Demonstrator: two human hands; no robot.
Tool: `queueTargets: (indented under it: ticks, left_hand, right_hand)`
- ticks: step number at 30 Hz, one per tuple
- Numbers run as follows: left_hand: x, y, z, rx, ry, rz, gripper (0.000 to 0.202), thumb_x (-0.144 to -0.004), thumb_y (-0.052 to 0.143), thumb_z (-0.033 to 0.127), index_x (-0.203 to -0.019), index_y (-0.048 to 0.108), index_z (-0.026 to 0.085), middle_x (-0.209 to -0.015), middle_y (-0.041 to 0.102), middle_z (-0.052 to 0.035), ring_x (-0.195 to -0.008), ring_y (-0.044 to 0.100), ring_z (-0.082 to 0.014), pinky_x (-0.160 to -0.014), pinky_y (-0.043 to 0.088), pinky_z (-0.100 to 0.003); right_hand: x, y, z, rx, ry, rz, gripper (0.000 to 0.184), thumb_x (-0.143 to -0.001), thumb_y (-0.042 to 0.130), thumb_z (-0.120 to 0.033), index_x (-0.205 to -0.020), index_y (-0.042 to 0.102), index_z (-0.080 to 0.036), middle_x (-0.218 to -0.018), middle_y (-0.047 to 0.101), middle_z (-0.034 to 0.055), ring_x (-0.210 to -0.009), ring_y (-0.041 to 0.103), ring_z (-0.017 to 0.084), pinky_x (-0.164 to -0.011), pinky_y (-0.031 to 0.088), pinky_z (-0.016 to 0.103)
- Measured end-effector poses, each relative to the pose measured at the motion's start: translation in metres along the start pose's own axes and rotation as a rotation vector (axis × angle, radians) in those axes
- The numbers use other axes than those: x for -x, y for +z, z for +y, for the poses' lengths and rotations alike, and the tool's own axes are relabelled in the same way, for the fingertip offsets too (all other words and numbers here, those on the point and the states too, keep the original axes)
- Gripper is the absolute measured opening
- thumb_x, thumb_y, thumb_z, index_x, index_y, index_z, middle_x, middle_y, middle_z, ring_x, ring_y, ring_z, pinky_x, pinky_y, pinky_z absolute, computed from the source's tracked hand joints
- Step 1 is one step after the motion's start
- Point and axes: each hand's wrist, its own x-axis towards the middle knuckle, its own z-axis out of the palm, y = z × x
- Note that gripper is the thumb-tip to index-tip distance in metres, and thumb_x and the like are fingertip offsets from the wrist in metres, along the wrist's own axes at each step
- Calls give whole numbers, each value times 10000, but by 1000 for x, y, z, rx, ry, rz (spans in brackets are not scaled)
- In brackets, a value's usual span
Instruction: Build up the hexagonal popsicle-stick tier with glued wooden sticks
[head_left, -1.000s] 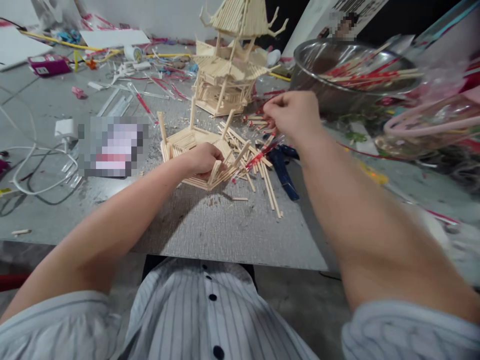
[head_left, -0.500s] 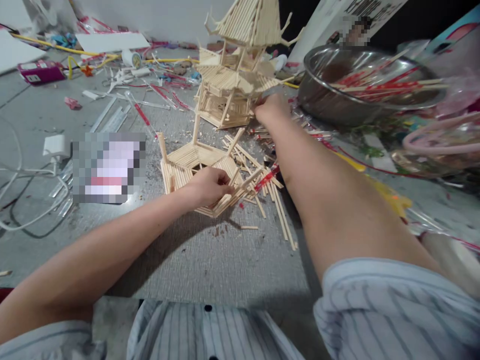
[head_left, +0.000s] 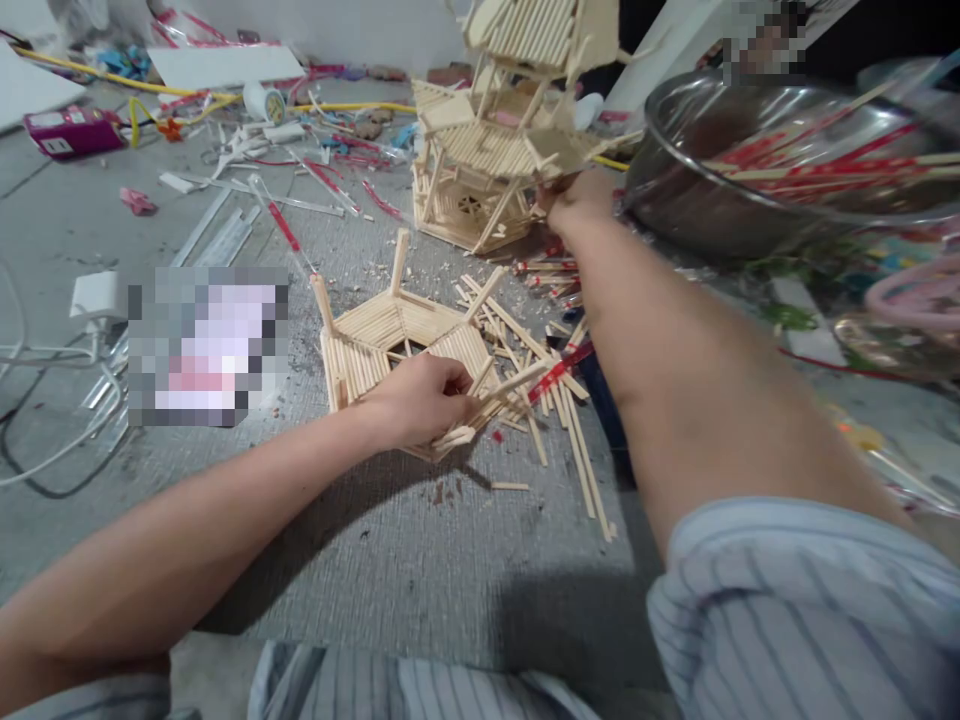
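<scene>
My left hand (head_left: 421,398) is closed on the near edge of a low hexagonal frame of wooden sticks (head_left: 382,335), which lies on the grey table (head_left: 390,540). My right hand (head_left: 576,196) reaches far forward and grips a corner of the tall stick pagoda (head_left: 499,140) at its middle tier. The fingers of that hand are curled and partly hidden behind the pagoda's eave. A loose pile of wooden sticks (head_left: 547,390), some with red wrappers, lies between the frame and my right forearm.
A steel bowl (head_left: 757,190) holding red-wrapped chopsticks stands at the right. A white charger and cables (head_left: 90,300) lie at the left. Scraps, plastic sleeves and a pink box (head_left: 71,130) litter the far table. A dark blue tool (head_left: 600,400) lies under my right arm.
My right hand has moved from above the stick pile forward to the pagoda and taken hold of it. My left hand stays on the hexagonal frame. The camera has leaned in.
</scene>
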Motion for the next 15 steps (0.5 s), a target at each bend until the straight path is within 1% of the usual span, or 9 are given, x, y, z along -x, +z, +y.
queueTargets:
  ticks: [2, 4, 5, 6, 8, 9, 11, 13, 15]
  left_hand:
    - [0, 0, 0, -2, 10, -2, 161, -743, 527, 247, -607, 466, 186, -574, 478, 30, -546, 422, -91, -524, 296, -257]
    - [1, -1, 2, -10, 8, 0, 166, -744, 524, 250, -603, 465, 185, -568, 474, 31, -540, 417, -89, -524, 294, -257]
    - [1, -1, 2, -15, 6, 0, 173, -746, 524, 254, -599, 464, 185, -564, 471, 31, -537, 414, -89, -525, 292, -257]
    - [2, -1, 3, -18, 5, 1, 179, -748, 524, 258, -596, 462, 185, -562, 468, 31, -537, 413, -89, -525, 290, -258]
    - [2, -1, 3, -16, 4, -6, 173, -746, 527, 261, -602, 467, 185, -565, 475, 29, -542, 421, -93, -529, 291, -259]
    - [2, -1, 3, -14, 3, -11, 165, -744, 529, 264, -610, 473, 185, -570, 481, 27, -546, 426, -95, -530, 292, -260]
    - [1, -1, 3, -10, 2, -15, 153, -743, 529, 271, -625, 483, 185, -579, 493, 23, -552, 434, -99, -534, 295, -260]
    - [1, -1, 2, -5, 1, -11, 152, -744, 526, 279, -631, 486, 185, -583, 496, 22, -557, 435, -100, -538, 298, -260]
    - [1, -2, 2, -8, 3, -3, 160, -744, 527, 279, -622, 479, 186, -580, 486, 24, -557, 426, -99, -541, 298, -260]
  right_hand:
    - [7, -7, -2, 17, 84, 23, 406, -883, 509, -263, -1177, 610, -2, -1195, 610, 238, -1162, 561, 299, -911, 447, 415]
    - [18, -17, -3, 49, 151, 46, 494, -821, 603, -314, -1198, 598, 4, -1229, 580, 262, -1172, 543, 347, -914, 438, 459]
    - [24, -22, -3, 75, 166, 57, 517, -795, 633, -321, -1203, 602, -6, -1242, 573, 255, -1175, 535, 357, -919, 430, 465]
    - [30, -27, -3, 88, 153, 68, 505, -780, 647, -316, -1184, 620, -13, -1228, 584, 249, -1162, 542, 356, -919, 426, 465]
    - [41, -33, -3, 62, 48, 57, 351, -790, 623, -253, -1069, 691, -52, -1123, 652, 204, -1108, 578, 322, -902, 427, 441]
    - [47, -35, -3, 21, -19, 34, 293, -785, 615, -206, -1027, 708, -70, -1061, 680, 176, -1063, 602, 294, -883, 434, 416]
    - [55, -33, -8, -83, -135, -29, 260, -764, 619, -147, -997, 715, -86, -980, 705, 132, -963, 634, 240, -837, 446, 357]
    - [61, -27, -15, -172, -182, -66, 271, -753, 656, -190, -992, 709, -74, -956, 706, 127, -884, 636, 209, -796, 447, 315]
    - [63, -20, -23, -220, -172, -44, 292, -773, 660, -290, -949, 709, -62, -922, 707, 133, -837, 627, 198, -772, 438, 296]
